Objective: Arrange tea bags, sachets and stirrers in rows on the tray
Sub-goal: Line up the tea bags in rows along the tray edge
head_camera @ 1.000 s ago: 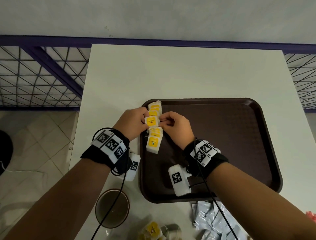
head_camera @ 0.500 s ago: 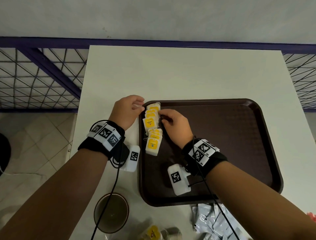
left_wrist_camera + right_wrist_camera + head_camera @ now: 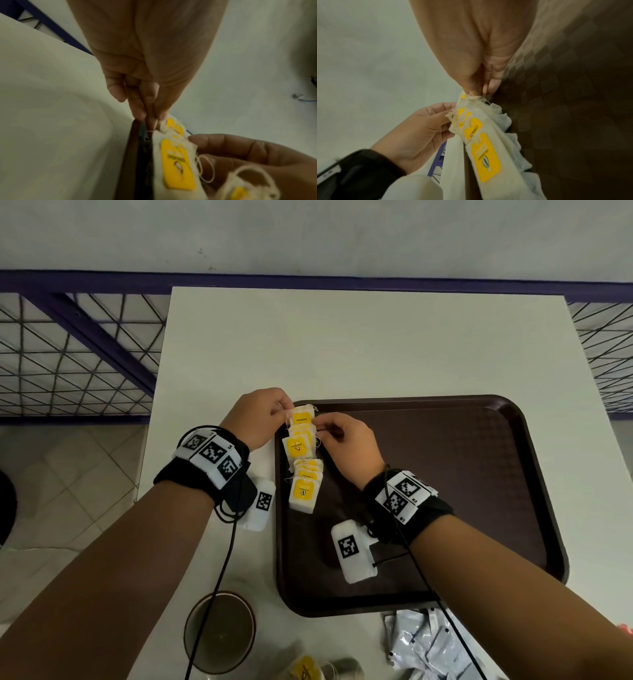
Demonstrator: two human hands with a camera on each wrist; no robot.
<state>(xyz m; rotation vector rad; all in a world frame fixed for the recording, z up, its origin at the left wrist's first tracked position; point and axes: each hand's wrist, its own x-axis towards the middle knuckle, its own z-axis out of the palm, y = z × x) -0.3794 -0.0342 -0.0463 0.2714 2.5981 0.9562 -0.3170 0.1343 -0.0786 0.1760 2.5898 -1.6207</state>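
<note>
Here, my left hand point(image 3: 262, 416) and right hand point(image 3: 346, 441) each pinch the overlapping white tea bags with yellow tags point(image 3: 301, 440), rowed along the left edge of the dark brown plastic tray point(image 3: 479, 474) on the white surface point(image 3: 342, 344).

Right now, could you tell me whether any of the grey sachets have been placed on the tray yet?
No, the grey sachets lie on the table in front of the tray, which holds only the column of tea bags.

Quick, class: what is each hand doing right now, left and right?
Left hand: fingers pinch the far end of the row of tea bags.
Right hand: fingertips pinch the same row from the other side.
</note>
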